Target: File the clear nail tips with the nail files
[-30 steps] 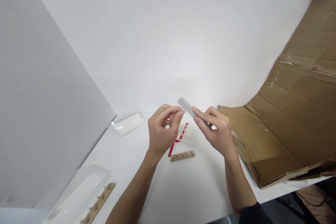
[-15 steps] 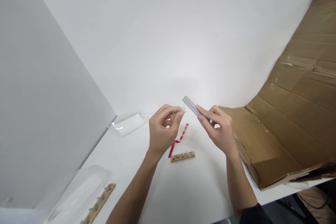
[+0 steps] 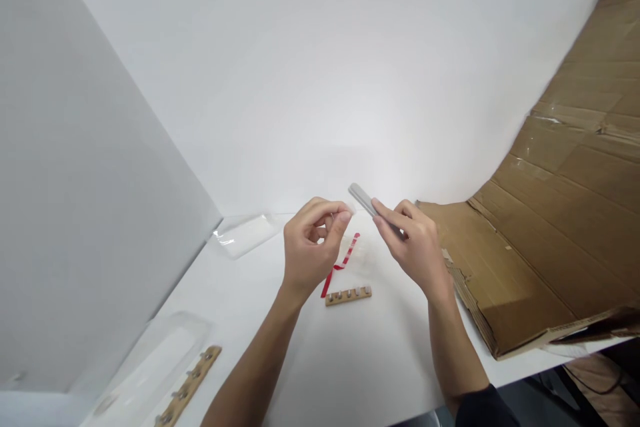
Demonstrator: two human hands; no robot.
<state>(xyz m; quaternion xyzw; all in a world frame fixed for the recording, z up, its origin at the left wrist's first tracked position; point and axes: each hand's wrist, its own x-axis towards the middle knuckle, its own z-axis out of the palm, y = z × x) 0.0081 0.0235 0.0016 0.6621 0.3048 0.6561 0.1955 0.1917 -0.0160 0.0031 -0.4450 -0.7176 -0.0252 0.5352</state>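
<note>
Your right hand point(image 3: 415, 250) has its fingers closed on a flat grey strip point(image 3: 361, 197), held up above the table point(image 3: 350, 360). Your left hand point(image 3: 307, 247) is just beside it, thumb and forefinger pinched together. Can't tell if anything's between them.

Both forearms are bare, with a dark sleeve point(image 3: 480, 407) pushed up the right arm.

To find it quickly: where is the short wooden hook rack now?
Head view, centre: the short wooden hook rack lies on the white table, just below-right of the left hand, beside the red strip.
</note>
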